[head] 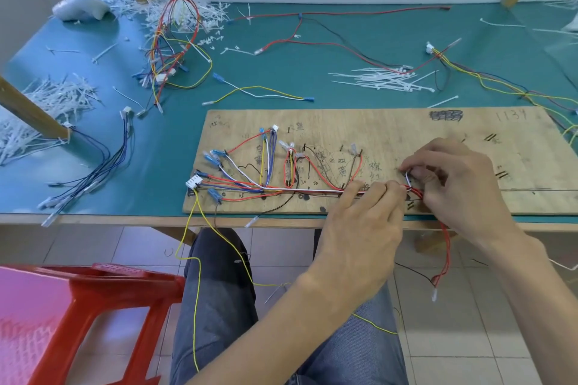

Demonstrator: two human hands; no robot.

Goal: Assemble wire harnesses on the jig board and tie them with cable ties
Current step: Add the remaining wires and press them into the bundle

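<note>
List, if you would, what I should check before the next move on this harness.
1. The wire bundle lies along the jig board's lower pegs: ok.
2. The left hand pinches the bundle beside the tie point: ok.
3. The right hand holds the white cable tie looped at the bundle: ok.
4. Tie tail threaded through its head: cannot tell, fingers hide it.
5. Loose ends kept on the board: not ok; a yellow wire and red wires hang past the table edge.

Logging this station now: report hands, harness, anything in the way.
Left hand pinches the wire bundle on the jig board. Right hand pinches a white cable tie looped at the bundle. Nothing blocking; yellow wire hangs off the board edge.
</note>
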